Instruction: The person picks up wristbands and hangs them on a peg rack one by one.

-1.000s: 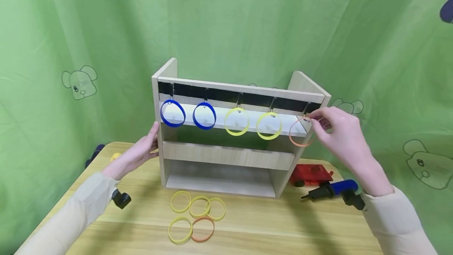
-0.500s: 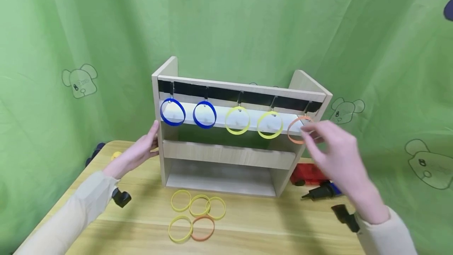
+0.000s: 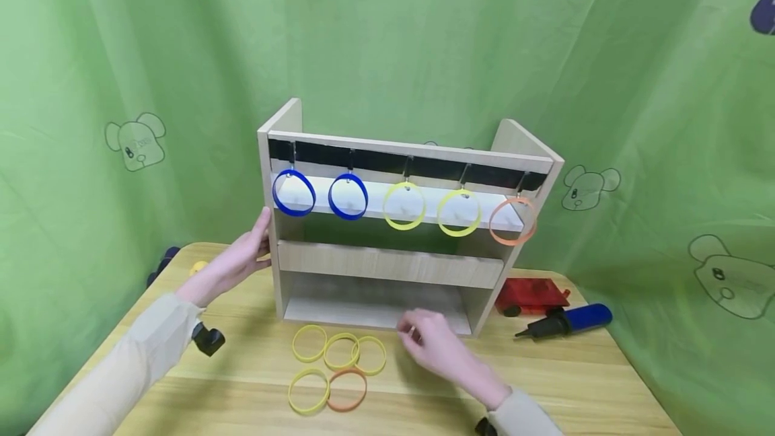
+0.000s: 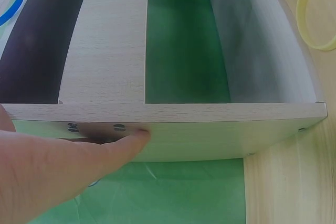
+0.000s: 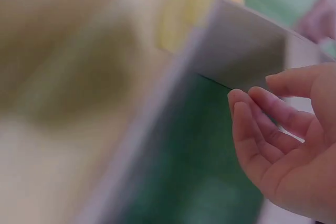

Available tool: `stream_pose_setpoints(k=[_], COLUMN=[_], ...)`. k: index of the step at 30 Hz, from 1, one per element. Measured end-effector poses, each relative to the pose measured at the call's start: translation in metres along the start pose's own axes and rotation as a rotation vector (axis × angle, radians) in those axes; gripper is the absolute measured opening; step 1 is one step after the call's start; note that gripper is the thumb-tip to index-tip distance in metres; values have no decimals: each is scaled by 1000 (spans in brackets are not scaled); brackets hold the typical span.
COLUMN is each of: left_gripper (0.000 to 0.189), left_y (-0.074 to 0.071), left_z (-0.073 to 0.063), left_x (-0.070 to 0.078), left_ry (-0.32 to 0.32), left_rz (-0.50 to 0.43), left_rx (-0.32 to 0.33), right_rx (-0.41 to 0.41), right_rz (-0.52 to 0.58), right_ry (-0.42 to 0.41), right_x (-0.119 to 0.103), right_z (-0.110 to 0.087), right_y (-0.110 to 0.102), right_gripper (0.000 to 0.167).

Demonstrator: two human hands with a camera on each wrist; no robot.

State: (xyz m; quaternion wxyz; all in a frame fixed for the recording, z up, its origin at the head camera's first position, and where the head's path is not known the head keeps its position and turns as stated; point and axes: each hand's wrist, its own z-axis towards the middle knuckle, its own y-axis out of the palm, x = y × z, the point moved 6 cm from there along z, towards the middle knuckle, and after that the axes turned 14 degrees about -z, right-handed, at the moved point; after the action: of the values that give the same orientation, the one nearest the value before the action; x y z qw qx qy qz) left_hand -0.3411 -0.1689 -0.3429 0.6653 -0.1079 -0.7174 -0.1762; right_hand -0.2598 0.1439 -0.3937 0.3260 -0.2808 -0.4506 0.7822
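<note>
A pale wooden rack (image 3: 390, 268) stands on the table with a row of hooks along its black strip. From the hooks hang two blue rings (image 3: 366, 202), two yellow rings (image 3: 424, 207) and an orange ring (image 3: 513, 243). My left hand (image 3: 233, 262) rests on the rack's left side panel; its thumb (image 4: 121, 148) lies along the panel in the left wrist view. Low before the rack, my right hand (image 3: 432, 345) is in the air, holding nothing, fingers loosely bent. Left of it, several yellow rings (image 3: 384, 356) and an orange ring (image 3: 346, 410) lie on the table.
Right of the rack sit a red toy cart (image 3: 533, 296) and a blue-and-black hand pump (image 3: 569, 321). A small yellow thing (image 3: 198, 266) and a dark object (image 3: 162, 265) are at the table's left edge. A green curtain (image 3: 387, 52) hangs behind.
My right hand has let go of the orange ring on the rightmost hook and moved down and left toward the table rings. The left hand has stayed at the rack's side.
</note>
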Motion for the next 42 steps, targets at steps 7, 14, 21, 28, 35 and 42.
stream_pose_setpoints(k=[7, 14, 21, 28, 35, 42], left_gripper=[95, 96, 98, 96, 94, 89], left_y=[0, 0, 1, -1, -4, -5], left_z=[1, 3, 4, 4, 1, 0], left_x=[0, 0, -3, -4, -5, -7], left_ry=[0, 2, -12, -6, -2, 31], left_rz=[-6, -7, -13, 10, 25, 16], left_rx=[2, 4, 11, 10, 4, -8], right_rx=[-127, -165, -180, -151, -115, -29], right_rz=[20, -22, -38, -42, 27, -27], right_ry=[56, 84, 84, 104, 95, 30], right_x=[10, 13, 12, 13, 13, 0], right_z=[-1, 5, 8, 8, 13, 23], right_y=[52, 71, 75, 65, 43, 10], right_gripper=[7, 12, 10, 8, 7, 9])
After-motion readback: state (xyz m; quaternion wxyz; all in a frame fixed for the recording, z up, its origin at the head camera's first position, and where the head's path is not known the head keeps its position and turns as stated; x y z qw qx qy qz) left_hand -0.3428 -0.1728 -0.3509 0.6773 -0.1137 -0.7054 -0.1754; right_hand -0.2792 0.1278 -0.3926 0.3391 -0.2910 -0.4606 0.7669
